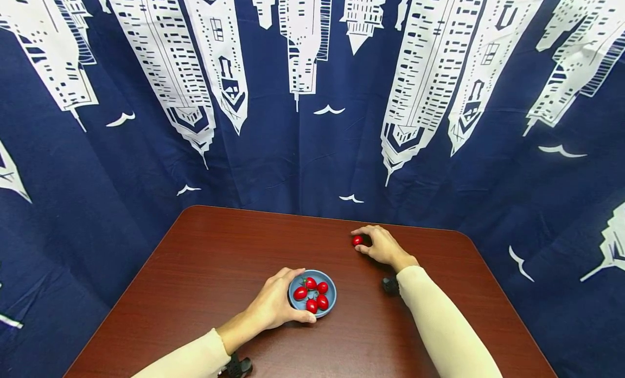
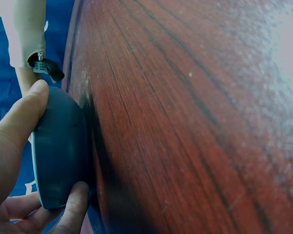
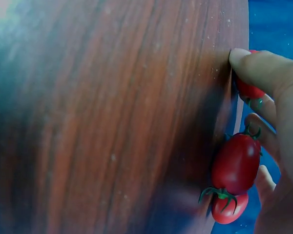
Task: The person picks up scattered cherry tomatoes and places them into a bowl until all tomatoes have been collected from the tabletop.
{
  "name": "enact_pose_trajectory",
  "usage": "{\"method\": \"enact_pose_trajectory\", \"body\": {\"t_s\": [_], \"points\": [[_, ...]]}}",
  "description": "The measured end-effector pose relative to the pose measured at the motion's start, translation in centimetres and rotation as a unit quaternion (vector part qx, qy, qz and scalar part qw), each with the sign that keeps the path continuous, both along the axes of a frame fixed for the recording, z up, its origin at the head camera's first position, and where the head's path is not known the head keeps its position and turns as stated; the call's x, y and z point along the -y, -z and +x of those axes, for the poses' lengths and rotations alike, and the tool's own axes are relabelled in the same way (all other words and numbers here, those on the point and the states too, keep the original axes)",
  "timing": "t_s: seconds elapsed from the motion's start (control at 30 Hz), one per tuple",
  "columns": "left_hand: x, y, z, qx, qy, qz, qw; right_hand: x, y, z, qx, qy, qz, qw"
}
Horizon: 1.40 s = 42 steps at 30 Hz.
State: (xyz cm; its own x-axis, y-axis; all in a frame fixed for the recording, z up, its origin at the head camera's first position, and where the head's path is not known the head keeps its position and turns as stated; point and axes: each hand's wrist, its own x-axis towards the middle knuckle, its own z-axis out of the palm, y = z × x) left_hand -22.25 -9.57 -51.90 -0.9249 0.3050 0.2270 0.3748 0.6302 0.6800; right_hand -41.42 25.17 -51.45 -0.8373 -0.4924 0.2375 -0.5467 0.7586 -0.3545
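Note:
My left hand [image 1: 274, 302] grips a small blue bowl [image 1: 332, 307], thumb at the near side and fingers round the far side. Several red cherry tomatoes [image 1: 300, 293] lie in it. The left wrist view shows the outer wall of the bowl [image 2: 63, 141] between thumb and fingers, close over the wood. Toward the back of the table, my right hand [image 1: 383, 247] has thumb and forefinger about a cherry tomato [image 1: 357, 240]. In the right wrist view the thumb partly covers this tomato [image 3: 249, 90]. Two more tomatoes [image 3: 236, 165] with green stems lie beneath the palm, hidden in the head view.
A reddish-brown wooden table [image 1: 219, 248] with rounded back corners bears everything. Behind and beside it hangs a dark blue cloth [image 1: 273, 150] printed with white buildings and birds. Black wrist devices [image 1: 389, 285] sit under both cream sleeves [image 1: 439, 318].

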Motion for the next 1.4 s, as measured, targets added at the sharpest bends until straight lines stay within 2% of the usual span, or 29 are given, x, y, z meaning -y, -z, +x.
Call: {"method": "enact_pose_trajectory", "body": {"t_s": [0.4,0.8,1.03,1.27,1.37,1.4], "points": [[-0.2,0.2,0.0,0.003,0.0,0.001,1.0,-0.2,0.3,0.4,0.004,0.017,-0.003,1.0],[-0.3,0.1,0.1,0.0,0.002,0.001,1.0,0.0,0.1,1.0,-0.01,-0.001,-0.042,0.999],[-0.2,0.2,0.0,-0.002,0.004,0.001,1.0,0.4,-0.6,1.8,-0.017,-0.018,-0.06,0.998],[0.1,0.6,-0.3,-0.041,0.017,0.002,0.999,0.9,-0.8,2.6,-0.033,-0.032,-0.061,0.997],[0.1,0.5,-0.3,-0.025,0.007,-0.002,0.9997,1.2,-1.0,3.2,-0.029,-0.047,-0.074,0.996],[-0.1,0.1,-0.1,-0.008,0.0,-0.002,1.0,1.2,-1.0,3.4,-0.028,-0.052,-0.079,0.995]]}}
